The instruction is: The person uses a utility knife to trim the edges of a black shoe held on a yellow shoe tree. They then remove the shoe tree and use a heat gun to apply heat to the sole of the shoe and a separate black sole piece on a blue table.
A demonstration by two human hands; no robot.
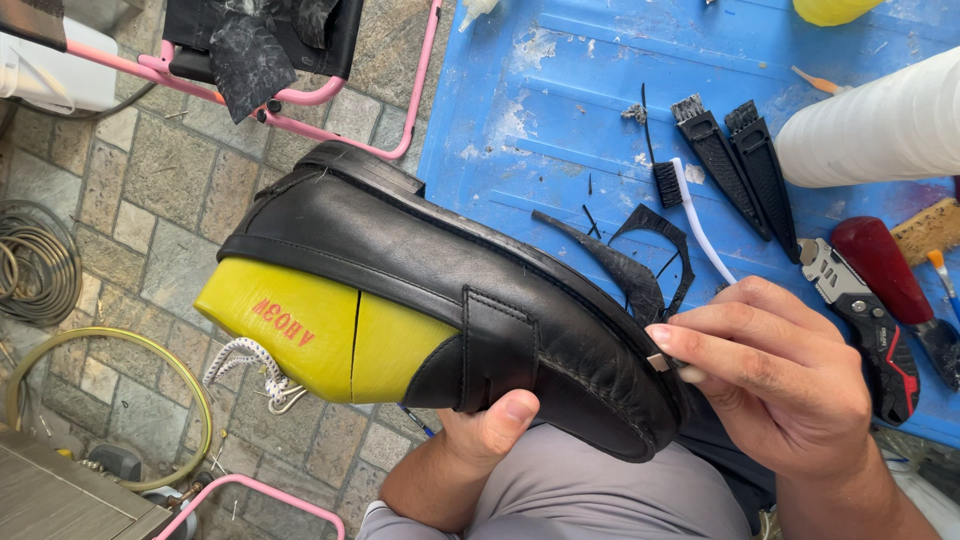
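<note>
1. Your left hand (480, 425): under the shoe, thumb pressed on its side by the strap, fingers hidden beneath; closed around the black shoe, bearing it over your lap.
2. Your right hand (775, 385): fingers pinched together on a small pale object (660, 361) held against the toe edge of the shoe; what the object is cannot be told.
3. Black shoe (450, 280): leather loafer, lying on its side, sole turned away from you, toe toward your right hand.
4. Yellow shoe form (310, 335): fills the shoe's opening, split by a seam, white lace (250, 365) dangling below.
5. Blue table (560, 120): beyond the toe, worn and paint-flecked.
6. Black scraps (625, 265): on the table, just past the toe.
7. White-handled brush (690, 215): beside the scraps.
8. Two black brushes (740, 165): side by side, further right.
9. Utility knife (865, 315): near your right hand.
10. Red-handled tool (885, 270): next to the knife.
11. Pink-framed stool (270, 70): farthest, on stone paving.
</note>
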